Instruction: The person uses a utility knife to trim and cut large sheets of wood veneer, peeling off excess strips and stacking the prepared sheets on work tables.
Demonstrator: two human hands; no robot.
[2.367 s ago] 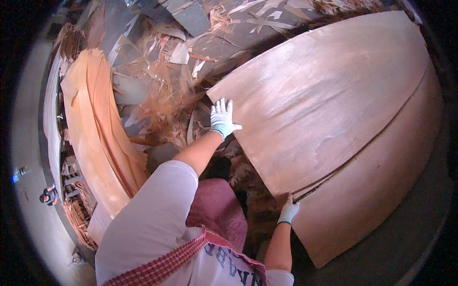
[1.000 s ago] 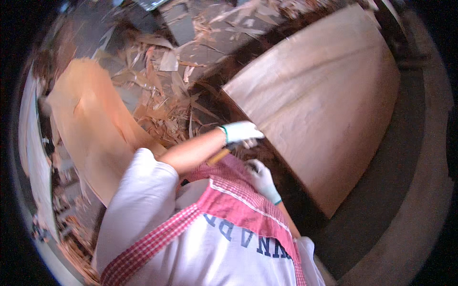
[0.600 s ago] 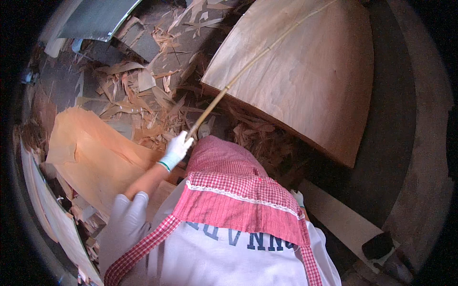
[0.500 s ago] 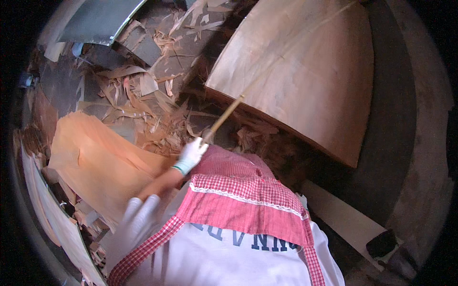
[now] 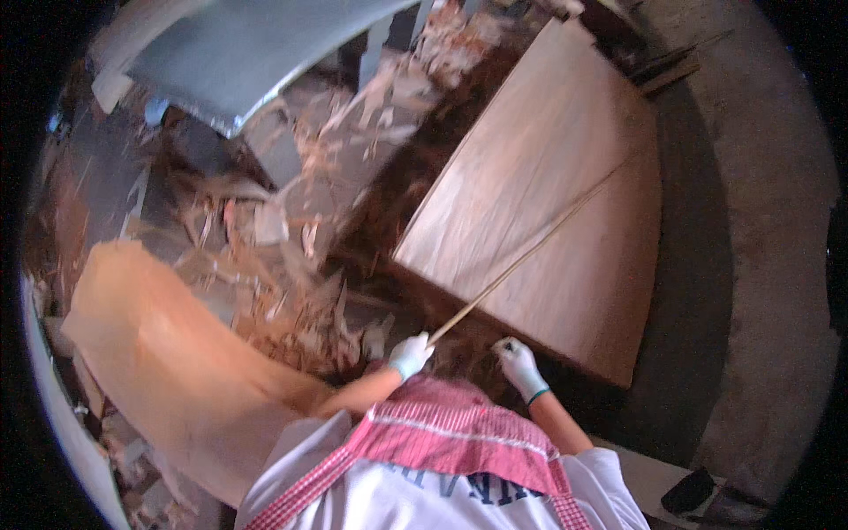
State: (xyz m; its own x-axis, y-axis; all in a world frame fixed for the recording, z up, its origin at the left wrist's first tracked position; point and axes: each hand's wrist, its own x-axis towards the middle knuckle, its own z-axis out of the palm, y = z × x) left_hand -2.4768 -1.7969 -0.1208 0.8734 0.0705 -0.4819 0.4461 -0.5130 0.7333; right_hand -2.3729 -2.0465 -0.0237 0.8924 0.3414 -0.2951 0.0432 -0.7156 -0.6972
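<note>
Left hand (image 5: 412, 356) clamped on stick (image 5: 505, 275) over wood stack (image 5: 539, 190). Right hand (image 5: 523, 368) now shows by near edge, can't tell grip; both seem ready.

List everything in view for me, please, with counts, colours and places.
Broad, flat wooden sheet: one, brown, right of centre.
Long wooden stick: one, tan, over the broad sheet.
Curved wooden sheet: at least one, orange, lower left.
Wide, smooth panel: one, grey, upper left.
Torn wood scraps: many, brown, left of centre.
Slender wooden strips: several, brown, upper right.
Flat board: one, beige, lower right.
Unclear lump: one, black, by the board.
Checked cloth apron: one, pink, bottom centre.
Cloth shirt: one, white, beneath the apron.
Left hand: one, white glove, gripping the stick.
Right hand: one, white glove, near the broad sheet.
</note>
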